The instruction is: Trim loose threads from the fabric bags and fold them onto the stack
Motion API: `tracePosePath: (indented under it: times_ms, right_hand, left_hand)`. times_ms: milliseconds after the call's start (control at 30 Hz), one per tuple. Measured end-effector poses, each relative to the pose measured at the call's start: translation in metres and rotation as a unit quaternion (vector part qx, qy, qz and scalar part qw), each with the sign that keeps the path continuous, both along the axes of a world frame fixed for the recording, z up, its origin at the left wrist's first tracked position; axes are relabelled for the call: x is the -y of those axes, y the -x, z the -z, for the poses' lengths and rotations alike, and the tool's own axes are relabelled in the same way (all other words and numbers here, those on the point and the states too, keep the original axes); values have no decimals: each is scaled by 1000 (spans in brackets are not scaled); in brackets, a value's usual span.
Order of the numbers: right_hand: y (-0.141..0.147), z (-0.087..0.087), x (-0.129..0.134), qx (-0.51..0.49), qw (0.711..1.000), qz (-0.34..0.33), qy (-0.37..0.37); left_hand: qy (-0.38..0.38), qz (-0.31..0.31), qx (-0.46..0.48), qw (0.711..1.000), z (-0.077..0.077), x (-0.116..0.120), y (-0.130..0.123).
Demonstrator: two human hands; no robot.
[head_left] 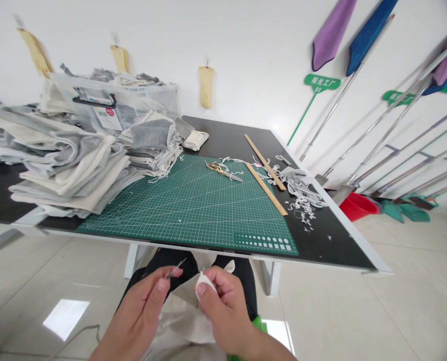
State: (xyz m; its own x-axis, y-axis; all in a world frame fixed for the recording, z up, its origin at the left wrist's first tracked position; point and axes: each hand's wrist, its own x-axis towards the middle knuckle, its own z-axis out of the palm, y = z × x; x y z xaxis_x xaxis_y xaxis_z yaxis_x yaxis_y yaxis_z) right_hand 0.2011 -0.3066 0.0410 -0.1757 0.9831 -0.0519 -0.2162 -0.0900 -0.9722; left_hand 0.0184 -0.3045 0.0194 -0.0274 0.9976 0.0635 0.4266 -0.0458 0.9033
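Over my lap, my left hand [148, 296] closes on a thin pointed metal tool [177, 267], which looks like tweezers; most of it is hidden by the fingers. Its tip points up and to the right. A short gap away, my right hand [227, 303] pinches the edge of a cream cloth [188, 321] between thumb and forefinger. The rest of that cloth drapes down across my lap between the two hands. A small end of the fabric sticks up behind the right knuckles.
A green cutting mat [193, 210] covers the black table's front, bearing gold-handled scissors [223, 171] and a wooden ruler [266, 189]. Another ruler [263, 160] and fabric scraps [300, 188] lie right. Folded cloth piles [69, 165] and a clear bin [114, 103] stand left.
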Motion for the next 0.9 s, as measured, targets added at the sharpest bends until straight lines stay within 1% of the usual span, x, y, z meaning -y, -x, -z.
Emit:
tracePosePath:
  times_ms: [100, 200, 267, 333, 433, 500, 633, 900]
  right_hand:
    - [-1, 0, 1, 14, 1000, 4, -10]
    - [-1, 1, 1, 21, 999, 8, -42]
    - [-1, 1, 0, 19, 997, 4, -69]
    - [-1, 0, -1, 18, 996, -6, -91]
    - [-2, -2, -1, 29, 994, -3, -108]
    - [-2, -4, -2, 40, 993, 4, -112]
    - [-2, -4, -1, 44, 994, -8, -99]
    - [-4, -6, -1, 71, 993, -36, -86]
  left_hand:
    - [0, 80, -32, 996, -2, 8, 2]
    - [-21, 132, -54, 990, -6, 9, 2]
    - [-43, 149, -64, 986, -8, 9, 2]
    - [-79, 140, -76, 984, -9, 10, 2]
    - [-132, 116, -83, 981, -11, 12, 0]
    - [-147, 104, -77, 981, -13, 13, -3]
    - [-130, 76, -60, 987, -17, 15, -8]
    - [-128, 74, -67, 987, -18, 15, -8]
